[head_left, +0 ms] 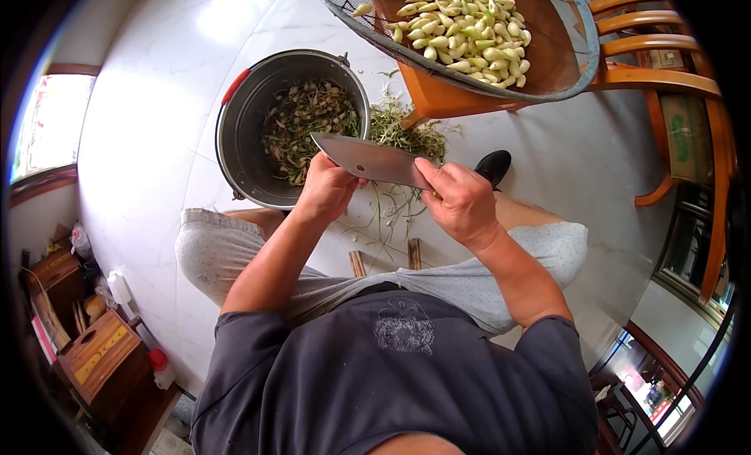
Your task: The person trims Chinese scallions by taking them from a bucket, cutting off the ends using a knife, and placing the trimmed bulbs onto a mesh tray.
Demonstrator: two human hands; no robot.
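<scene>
I sit with both hands out over my knees. My right hand [461, 201] grips the handle end of a steel cleaver [368, 159], whose broad blade points left. My left hand [325, 190] is curled just under the blade's front edge, its fingers closed on something small that the blade and fingers hide. Right behind the hands stands a steel bucket [235, 142] holding green and brown trimmings [309, 118]. Several pale peeled bulbs [469, 32] lie in a round woven basket [583, 64] at the top.
The basket rests on a wooden chair [665, 79]. Green stalks and scraps [407, 138] litter the white floor beside the bucket. My black shoe [494, 165] is near them. Wooden boxes and bottles [102, 345] stand at the lower left.
</scene>
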